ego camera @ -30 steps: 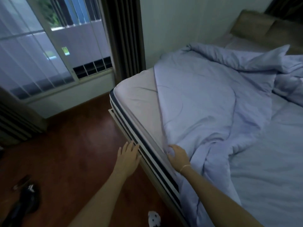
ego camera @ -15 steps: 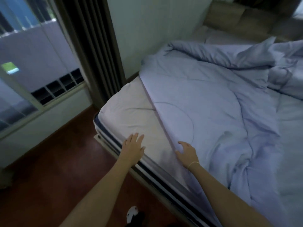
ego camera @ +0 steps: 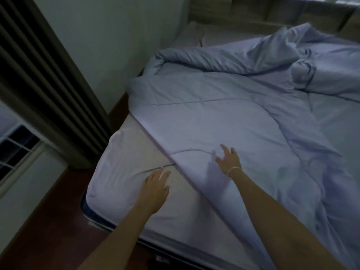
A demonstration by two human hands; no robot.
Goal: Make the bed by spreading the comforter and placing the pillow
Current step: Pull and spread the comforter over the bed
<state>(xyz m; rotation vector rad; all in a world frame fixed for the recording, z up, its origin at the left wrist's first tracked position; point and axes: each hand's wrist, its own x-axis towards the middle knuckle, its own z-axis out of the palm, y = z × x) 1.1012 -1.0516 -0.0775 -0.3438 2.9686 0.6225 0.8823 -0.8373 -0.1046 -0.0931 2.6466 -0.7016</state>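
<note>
We see the blue comforter [ego camera: 224,117] bunched up on the mattress [ego camera: 124,172]. Our left hand [ego camera: 155,189] lies spread on the mattress; our right hand [ego camera: 228,159], fingers spread, is over the comforter.

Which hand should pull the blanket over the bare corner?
Probably the right hand: it is open over the comforter, near its edge. The left hand lies on the bare sheet, off the comforter.

No legible text — none anywhere
</note>
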